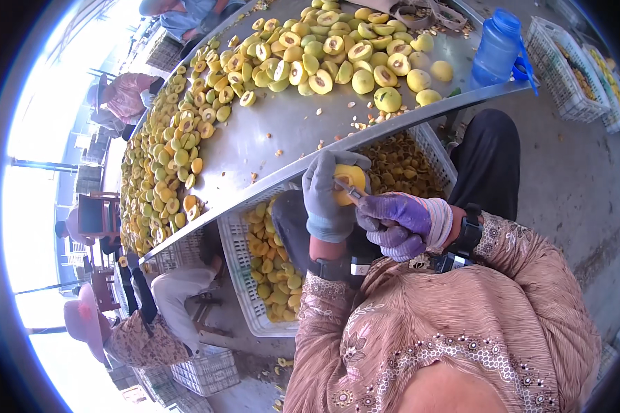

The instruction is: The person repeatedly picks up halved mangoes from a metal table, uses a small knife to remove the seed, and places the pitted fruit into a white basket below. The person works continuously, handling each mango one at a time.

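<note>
My left hand, in a grey glove, is closed around a yellow peach half just in front of the table edge. The cut face of the fruit is turned up toward me. In a purple and grey glove, my right hand grips a small metal pitting tool by its handle, which the fingers mostly hide. The tool's tip touches the middle of the cut face. Beyond my hands, a metal table bears a heap of halved peaches, several with brown pit hollows showing.
Below the table edge stand a white crate of peach halves and a crate of brownish scraps. A blue plastic jug stands at the table's right corner. Filled crates line the right floor. Co-workers sit along the left.
</note>
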Demonstrator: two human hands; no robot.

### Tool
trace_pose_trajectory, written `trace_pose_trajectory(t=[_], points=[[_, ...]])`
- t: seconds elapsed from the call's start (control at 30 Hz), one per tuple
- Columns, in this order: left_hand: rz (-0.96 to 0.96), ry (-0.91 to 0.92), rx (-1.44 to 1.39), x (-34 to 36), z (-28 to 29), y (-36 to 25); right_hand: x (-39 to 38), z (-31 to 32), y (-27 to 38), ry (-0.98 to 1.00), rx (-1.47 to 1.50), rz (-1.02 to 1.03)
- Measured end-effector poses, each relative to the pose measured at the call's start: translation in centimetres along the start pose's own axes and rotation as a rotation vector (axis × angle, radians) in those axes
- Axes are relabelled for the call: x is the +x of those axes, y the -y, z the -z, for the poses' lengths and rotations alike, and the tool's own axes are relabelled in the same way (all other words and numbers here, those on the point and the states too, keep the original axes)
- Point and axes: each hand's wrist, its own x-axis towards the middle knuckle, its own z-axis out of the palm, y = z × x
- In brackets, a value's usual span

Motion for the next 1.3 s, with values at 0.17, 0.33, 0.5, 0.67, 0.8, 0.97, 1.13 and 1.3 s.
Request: trace_pose_trajectory(t=[0.17, 0.33, 0.5, 0.67, 0.8, 0.97, 1.13, 1.3], points=[[0.095, 0.012, -0.128, -0.4, 0.0, -0.3, -0.2, 0.4, -0.2, 0.048, -0.08, 0.051], [0.146, 0.061, -0.192, -0.3, -0.4, -0.8, 0.3, 0.4, -0.8, 0.172, 0.04, -0.037], [0.149, -0.257, -0.525, -0.4, -0.1, 0.8, 1.0, 1.7, -2.1, 0.331, 0.167, -0.061], [0.101, -0.489, -0.32, -2.0, 7.4, 0.5, 2.0, 6.6, -2.7, -0.122, 0.115, -0.018], [0.099, -0.794, 0.395, -3.0, 15.3, -3.4, 2.6, 9.9, -3.0, -0.421, 0.153, 0.023], [-0.115, -0.54, 1.612, 1.4, 12.8, -3.2, 3.0, 10.4, -3.1, -0.33, 0.143, 0.005], [-0.301, 0.035, 1.317, 11.1, 1.7, 2.1, 2.0, 10.4, -2.4, -0.418, 0.154, 0.055], [0.105, 0.337, 1.502, 16.1, -6.3, 7.4, 0.9, 11.6, -2.5, -0.385, 0.166, 0.15]])
